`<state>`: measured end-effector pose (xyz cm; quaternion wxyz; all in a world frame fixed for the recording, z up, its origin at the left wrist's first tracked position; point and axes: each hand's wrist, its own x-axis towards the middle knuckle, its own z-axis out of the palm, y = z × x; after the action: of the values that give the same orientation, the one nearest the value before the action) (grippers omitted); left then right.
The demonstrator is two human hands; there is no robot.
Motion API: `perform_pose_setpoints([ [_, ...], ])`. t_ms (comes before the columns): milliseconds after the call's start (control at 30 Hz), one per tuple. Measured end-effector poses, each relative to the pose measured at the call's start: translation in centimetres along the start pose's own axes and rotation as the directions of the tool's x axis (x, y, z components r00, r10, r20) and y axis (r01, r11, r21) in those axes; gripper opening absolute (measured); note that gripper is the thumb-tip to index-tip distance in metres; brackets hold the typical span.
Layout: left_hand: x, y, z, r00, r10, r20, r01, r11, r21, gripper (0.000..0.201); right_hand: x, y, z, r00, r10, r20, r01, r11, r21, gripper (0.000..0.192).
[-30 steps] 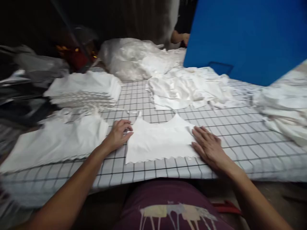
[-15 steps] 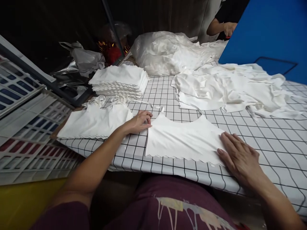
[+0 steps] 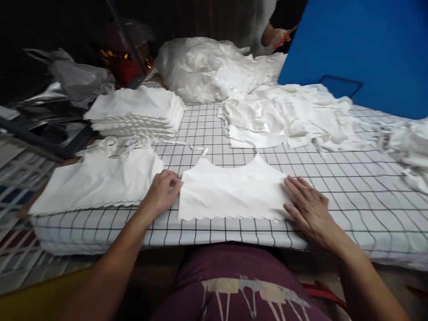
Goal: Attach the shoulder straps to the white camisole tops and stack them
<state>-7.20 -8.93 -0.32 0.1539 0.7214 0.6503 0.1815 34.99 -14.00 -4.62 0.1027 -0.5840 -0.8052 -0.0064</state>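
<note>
A white camisole top [image 3: 230,191] with thin straps and a wavy hem lies flat on the checked tablecloth [image 3: 207,122] in front of me. My left hand [image 3: 164,189] pinches the top's left side edge between thumb and fingers. On the opposite edge, my right hand [image 3: 309,207] rests flat with fingers stretched out, its fingertips on the fabric. Left of my left hand lies a pile of similar white tops [image 3: 100,180], their straps bunched at the upper side. Behind that pile stands a thick, neat stack of white garments [image 3: 133,109] with wavy edges.
A loose heap of white garments [image 3: 284,116] spreads beyond the top, with another heap [image 3: 408,142] at far right. A clear plastic bag of white fabric [image 3: 207,67] sits at the back. A blue panel [image 3: 351,49] stands at right; behind it shows a co-worker's hand [image 3: 276,36] with something red.
My view has turned to the right, so things sit further left. The top's creases look smoother between my hands. The co-worker's hand has shifted, showing more of the red thing.
</note>
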Motion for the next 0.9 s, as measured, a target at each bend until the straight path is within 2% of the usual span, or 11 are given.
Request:
perform_pose_setpoints([
  [67, -0.1, 0.0, 0.5, 0.990, 0.043, -0.132, -0.038, 0.998, 0.045, 0.024, -0.2, -0.4, -0.3, 0.999, -0.005, 0.032, 0.006, 1.000, -0.024, 0.060],
  [133, -0.7, 0.5, 1.6, 0.964, 0.167, -0.209, -0.149, 0.984, 0.098, 0.038, -0.5, -0.7, -0.6, 0.999, 0.000, 0.044, 0.002, 0.999, -0.046, 0.061],
  [200, -1.7, 0.7, 3.0, 0.937, 0.317, -0.149, -0.298, 0.945, 0.139, 0.050, -0.8, -0.7, -0.8, 0.998, -0.013, 0.062, 0.017, 0.998, -0.057, 0.062],
  [267, -2.6, 0.5, 4.2, 0.915, 0.402, -0.035, -0.390, 0.903, 0.178, 0.058, -1.2, -0.6, -1.1, 0.995, -0.025, 0.101, 0.031, 0.997, -0.066, 0.062],
  [333, -3.0, 0.0, 4.9, 0.911, 0.411, 0.024, -0.406, 0.887, 0.221, 0.063, -1.5, -0.3, -1.4, 0.991, -0.004, 0.131, 0.014, 0.997, -0.072, 0.061],
  [433, -2.9, -0.5, 4.9, 0.909, 0.415, 0.023, -0.407, 0.876, 0.259, 0.066, -1.5, -0.2, -1.8, 0.993, 0.035, 0.116, -0.028, 0.997, -0.069, 0.061],
  [600, -2.6, -0.6, 4.2, 0.894, 0.430, 0.127, -0.448, 0.847, 0.286, 0.063, -1.3, -1.4, -1.7, 0.987, -0.078, 0.139, 0.075, 0.997, 0.027, 0.063],
  [700, -2.4, -0.4, 3.7, 0.916, 0.387, 0.108, -0.401, 0.862, 0.311, 0.061, -1.4, -1.1, -2.4, 0.979, -0.108, 0.175, 0.088, 0.989, 0.116, 0.061],
  [800, -1.2, 2.2, 3.5, 0.905, 0.426, 0.015, -0.411, 0.862, 0.296, 0.052, 0.5, -0.3, -4.2, 0.991, -0.089, 0.104, 0.064, 0.973, 0.220, 0.054],
  [867, 0.5, 5.8, 4.0, 0.860, 0.511, -0.006, -0.495, 0.835, 0.240, 0.042, 3.6, -0.1, -5.5, 1.000, -0.014, -0.011, 0.016, 0.955, 0.296, 0.047],
  [900, 1.5, 7.9, 4.5, 0.823, 0.568, 0.009, -0.559, 0.806, 0.197, 0.038, 5.6, -0.2, -6.0, 0.998, 0.035, -0.051, -0.016, 0.943, 0.333, 0.043],
])
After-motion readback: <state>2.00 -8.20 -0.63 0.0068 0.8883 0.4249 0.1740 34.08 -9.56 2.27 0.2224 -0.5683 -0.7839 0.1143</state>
